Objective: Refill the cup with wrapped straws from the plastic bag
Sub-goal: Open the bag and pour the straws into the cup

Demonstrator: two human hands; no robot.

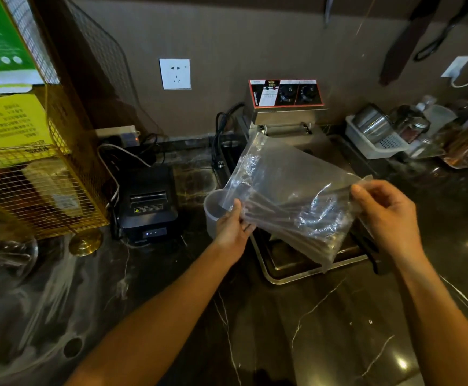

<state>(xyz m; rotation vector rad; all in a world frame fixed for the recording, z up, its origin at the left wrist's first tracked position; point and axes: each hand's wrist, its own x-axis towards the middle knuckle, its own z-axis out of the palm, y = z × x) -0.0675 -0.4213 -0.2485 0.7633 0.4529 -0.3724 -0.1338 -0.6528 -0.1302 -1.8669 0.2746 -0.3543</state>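
Head: plastic bag (291,199) above cup (213,210)

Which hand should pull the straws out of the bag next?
Probably the left hand: it holds the plastic bag beside the cup, nearest the bag end over it. The right hand pinches the far edge, steadying it.

A commercial food or drink service counter is shown. A dark marbled countertop (296,330) is seen below a brown wall. At 12 o'clock an electric fryer (287,107) with two dials is set; at 9 o'clock a receipt printer (149,201) is placed, and at 2 o'clock a white basket (377,140) with metal cups.
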